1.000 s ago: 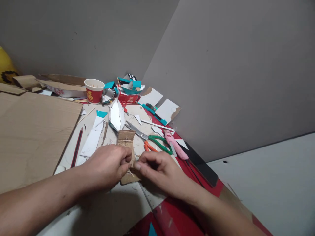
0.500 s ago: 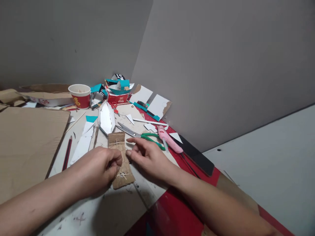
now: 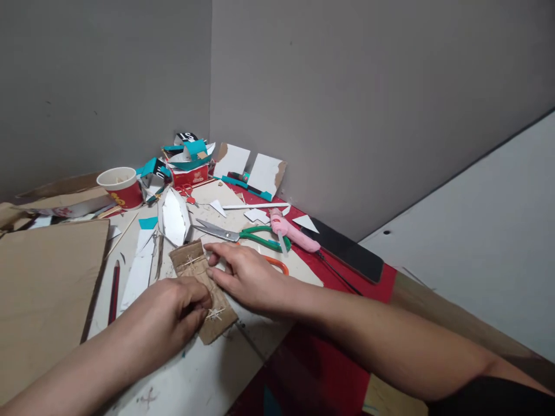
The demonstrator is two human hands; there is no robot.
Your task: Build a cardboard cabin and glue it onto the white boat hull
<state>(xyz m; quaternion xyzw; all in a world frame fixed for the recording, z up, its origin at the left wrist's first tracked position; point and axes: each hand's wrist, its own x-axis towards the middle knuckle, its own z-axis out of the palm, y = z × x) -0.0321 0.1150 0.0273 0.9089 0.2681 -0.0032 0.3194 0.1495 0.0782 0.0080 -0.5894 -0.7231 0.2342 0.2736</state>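
The cardboard strip (image 3: 191,267) lies flat on the white table (image 3: 208,370), tilted slantwise, and we see it caught between both hands. It is brown, rough corrugated board, roughly rectangular with ragged edges, and thin pale sticks are crossed on it at its far end and again at its near end. The left hand (image 3: 167,320) is curled closed at the strip's near left edge, fingertips pinched on it beside the near cross; we judge this grip keeps the piece from sliding. The right hand (image 3: 245,277) lies open and palm down against the strip's right edge, fingers stretched flat, likely pressing it to the table. Just beyond the strip stands a white, pointed, boat-shaped card piece (image 3: 173,216). Beyond and right of the strip lie scissors (image 3: 243,234) with steel blades and green handles, and farther right a pink tool (image 3: 292,231) whose kind we cannot tell. Left of the strip a red pencil (image 3: 114,283) lies along a large plain cardboard sheet (image 3: 43,277), and well beyond the strip to the left stands a red-and-white paper cup (image 3: 120,188).
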